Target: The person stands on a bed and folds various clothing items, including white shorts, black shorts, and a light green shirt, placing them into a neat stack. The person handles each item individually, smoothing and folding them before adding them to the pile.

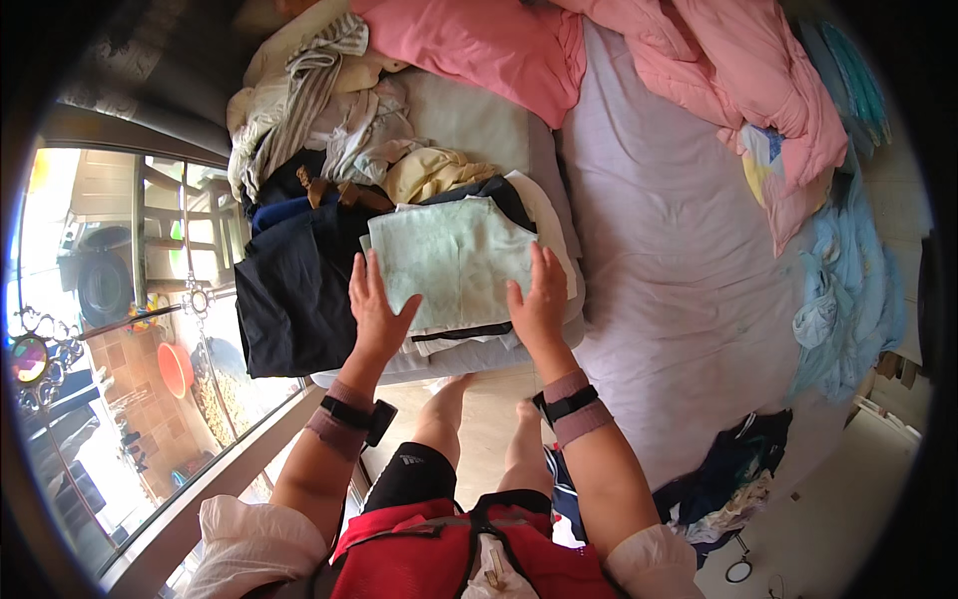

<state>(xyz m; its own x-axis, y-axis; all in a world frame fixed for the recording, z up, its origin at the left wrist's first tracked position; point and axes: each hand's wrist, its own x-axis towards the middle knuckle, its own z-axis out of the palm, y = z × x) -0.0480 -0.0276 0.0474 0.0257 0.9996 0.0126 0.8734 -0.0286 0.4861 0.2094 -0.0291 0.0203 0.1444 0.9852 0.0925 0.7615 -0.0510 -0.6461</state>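
A folded pale green garment (pixel 456 262) lies flat on top of a stack of folded clothes, with black and white cloth showing at its edges. My left hand (pixel 378 303) is at its left edge, fingers apart, beside a folded black garment (pixel 296 299). At the right edge is my right hand (pixel 540 296), fingers spread, the thumb over the cloth. Both hands seem to rest at the sides without gripping; firm contact cannot be told. Behind the stack lies a crumpled yellow cloth (pixel 434 174).
Striped and white clothes (pixel 299 112) are heaped at the back left. A pink pillow (pixel 479 45) and pink quilt (pixel 718 75) lie at the back. The lilac-sheeted bed (pixel 673 299) spreads to the right, with blue cloth (pixel 846 299) beyond. A window (pixel 217 449) borders the left.
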